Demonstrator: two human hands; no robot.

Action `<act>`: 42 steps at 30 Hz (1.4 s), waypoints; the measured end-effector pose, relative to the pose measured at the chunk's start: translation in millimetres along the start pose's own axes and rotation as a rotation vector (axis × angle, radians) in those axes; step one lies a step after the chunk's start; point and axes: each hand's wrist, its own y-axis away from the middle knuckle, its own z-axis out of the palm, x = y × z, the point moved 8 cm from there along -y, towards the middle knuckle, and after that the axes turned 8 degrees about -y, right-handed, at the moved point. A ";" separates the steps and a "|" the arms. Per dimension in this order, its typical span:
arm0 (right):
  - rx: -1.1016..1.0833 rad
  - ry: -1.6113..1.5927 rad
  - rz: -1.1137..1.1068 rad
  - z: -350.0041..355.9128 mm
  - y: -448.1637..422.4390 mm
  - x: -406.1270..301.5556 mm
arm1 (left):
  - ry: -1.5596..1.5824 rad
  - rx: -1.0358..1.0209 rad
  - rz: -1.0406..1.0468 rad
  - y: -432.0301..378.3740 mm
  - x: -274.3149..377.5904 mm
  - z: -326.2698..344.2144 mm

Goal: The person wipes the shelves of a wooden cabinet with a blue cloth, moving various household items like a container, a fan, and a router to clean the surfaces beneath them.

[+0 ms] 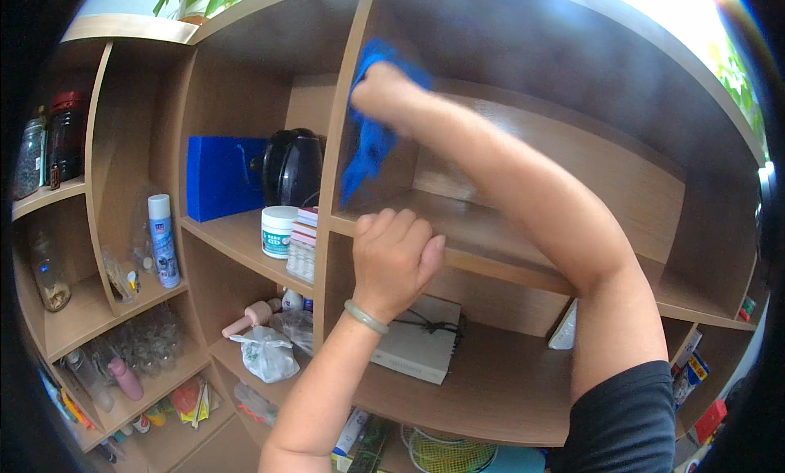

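Note:
My right hand (386, 96) holds a blue cloth (371, 145) against the upright divider (343, 136) at the left end of the upper right compartment. The cloth is bunched around the fingers, and one tail hangs down; both are slightly blurred. Lower down, my left hand (398, 258) is curled into a fist at the front edge of the shelf board (490, 264). Its fingertips are hidden, and I see nothing in it. A pale green bangle (366, 318) circles that wrist.
Left of the divider stand a blue box (224, 175), a black rounded object (294, 166), a white tub (279, 231) and stacked small boxes (302, 243). A spray can (163, 243) stands farther left. Below my left hand lies a grey box (420, 344) with a black cord. Rackets (451, 451) lie lower.

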 end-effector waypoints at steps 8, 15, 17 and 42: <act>-0.330 0.074 0.252 61.9 1.8 97.6 | 0.033 0.003 0.060 7.7 -4.6 9.2; -0.559 0.278 -0.012 49.4 80.9 2.4 | 0.266 -0.048 -0.049 5.8 -12.6 -2.3; -0.628 0.594 -0.305 63.2 93.7 -8.1 | 0.318 -0.065 -0.048 13.4 -11.8 -13.1; 0.503 1.057 -0.096 -269.7 435.5 135.4 | -0.151 -0.310 0.095 18.2 -21.8 22.3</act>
